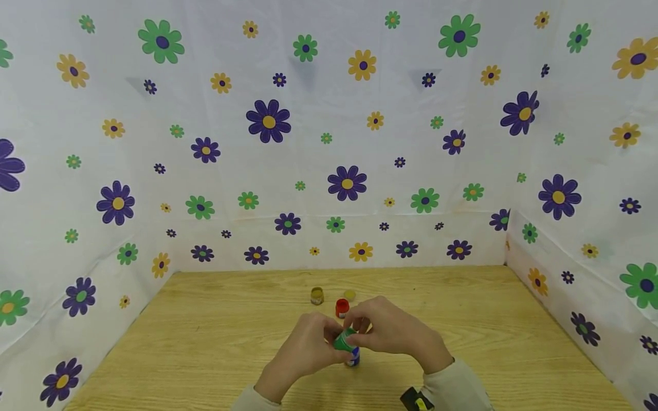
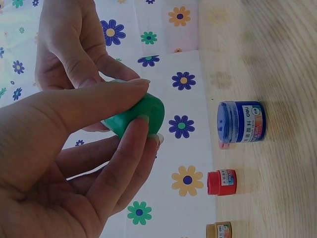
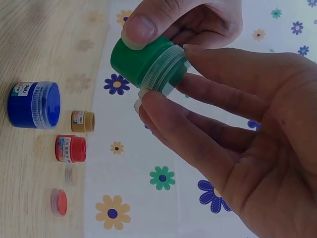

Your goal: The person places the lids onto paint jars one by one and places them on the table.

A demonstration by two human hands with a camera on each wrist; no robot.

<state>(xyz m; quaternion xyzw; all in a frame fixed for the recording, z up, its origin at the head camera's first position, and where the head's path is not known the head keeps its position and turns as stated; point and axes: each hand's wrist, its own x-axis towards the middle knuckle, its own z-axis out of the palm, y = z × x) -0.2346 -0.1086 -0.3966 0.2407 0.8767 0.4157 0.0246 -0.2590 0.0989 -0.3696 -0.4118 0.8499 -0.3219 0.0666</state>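
Note:
A green paint jar point(image 3: 136, 60) with a clear ribbed lid point(image 3: 161, 69) is held up in the air between both hands. My left hand point(image 1: 311, 345) grips the jar's green body, thumb on one side and fingers on the other. The fingers of my right hand point(image 1: 393, 331) pinch the lid at its rim; it still sits on the jar. Just below stands a blue paint jar point(image 2: 242, 121) with its clear lid on. Beyond it is a red paint jar point(image 1: 342, 308) without a lid, and an ochre paint jar point(image 1: 317, 296) stands farther back, also uncovered.
A loose yellowish lid point(image 1: 349, 294) lies on the wooden table point(image 1: 231, 319) behind the red jar. Another loose lid, red inside point(image 3: 59, 202), shows in the right wrist view. Flower-patterned white cloth point(image 1: 319, 160) walls the table at the back and both sides.

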